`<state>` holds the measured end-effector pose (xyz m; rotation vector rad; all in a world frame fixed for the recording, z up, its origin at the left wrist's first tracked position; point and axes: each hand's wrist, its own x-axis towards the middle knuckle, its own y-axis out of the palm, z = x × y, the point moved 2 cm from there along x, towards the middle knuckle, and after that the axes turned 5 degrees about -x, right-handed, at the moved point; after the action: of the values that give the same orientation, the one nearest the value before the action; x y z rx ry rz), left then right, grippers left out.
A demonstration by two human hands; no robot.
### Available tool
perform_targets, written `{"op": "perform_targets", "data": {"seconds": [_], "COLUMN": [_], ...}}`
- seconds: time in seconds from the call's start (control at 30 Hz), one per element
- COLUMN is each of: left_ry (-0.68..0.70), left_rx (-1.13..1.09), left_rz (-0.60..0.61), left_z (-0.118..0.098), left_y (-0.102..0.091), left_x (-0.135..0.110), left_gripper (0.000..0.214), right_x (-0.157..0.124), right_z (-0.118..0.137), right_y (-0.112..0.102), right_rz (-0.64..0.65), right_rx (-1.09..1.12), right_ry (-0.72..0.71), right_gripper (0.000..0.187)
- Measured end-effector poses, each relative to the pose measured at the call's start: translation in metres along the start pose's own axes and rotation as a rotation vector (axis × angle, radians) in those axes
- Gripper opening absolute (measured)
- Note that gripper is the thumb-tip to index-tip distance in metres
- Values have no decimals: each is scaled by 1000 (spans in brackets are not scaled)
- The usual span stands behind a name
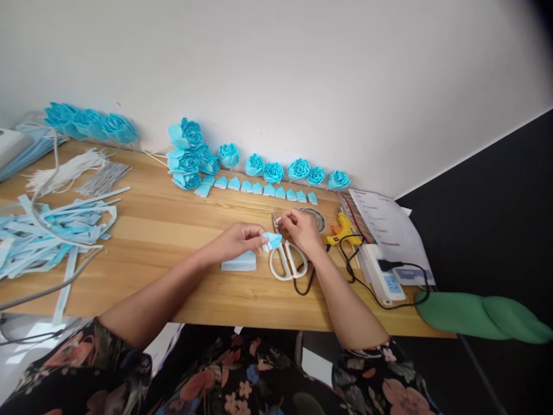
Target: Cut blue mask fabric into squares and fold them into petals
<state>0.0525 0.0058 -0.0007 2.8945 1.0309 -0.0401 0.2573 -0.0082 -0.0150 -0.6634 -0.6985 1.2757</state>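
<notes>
My left hand [242,241] pinches a small folded piece of light blue crepe paper [272,241] above the table. Close to its right, my right hand [300,229] has thumb and fingertips pressed together; what they hold, if anything, is too small to make out. Scissors with white handles [288,266] lie beneath and between the hands, their blades partly covered. Under my left hand rests a pale blue paper sheet [239,262]. A roll of tape [318,218] sits behind my right hand, which hides part of it.
Behind the hands runs a row of folded blue paper pieces [270,190], with blue paper flowers [273,172] along the wall. Paper strips [47,230] are heaped at left. A yellow glue gun [344,229], its black cord and a power strip [386,282] occupy the right.
</notes>
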Motion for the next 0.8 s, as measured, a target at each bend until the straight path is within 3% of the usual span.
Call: {"op": "perform_targets", "data": {"seconds": [0.17, 0.4, 0.6, 0.8], "left_ry": [35, 55, -26, -63], "left_rx": [151, 261, 9, -156], "left_rz": [174, 176, 40, 4], "left_z": [0, 2, 2, -3], "left_y": [15, 19, 7, -1], "left_x": [-5, -6, -1, 1], "left_gripper": [29, 30, 35, 41], "right_x": [0, 1, -15, -32], "right_z": [-5, -2, 17, 31], "right_y": [4, 4, -13, -17], "right_rz": [18, -25, -314, -379], "right_rx": [75, 190, 257, 169], "right_ry": [25, 27, -221, -475], "right_gripper": [15, 13, 19, 11]}}
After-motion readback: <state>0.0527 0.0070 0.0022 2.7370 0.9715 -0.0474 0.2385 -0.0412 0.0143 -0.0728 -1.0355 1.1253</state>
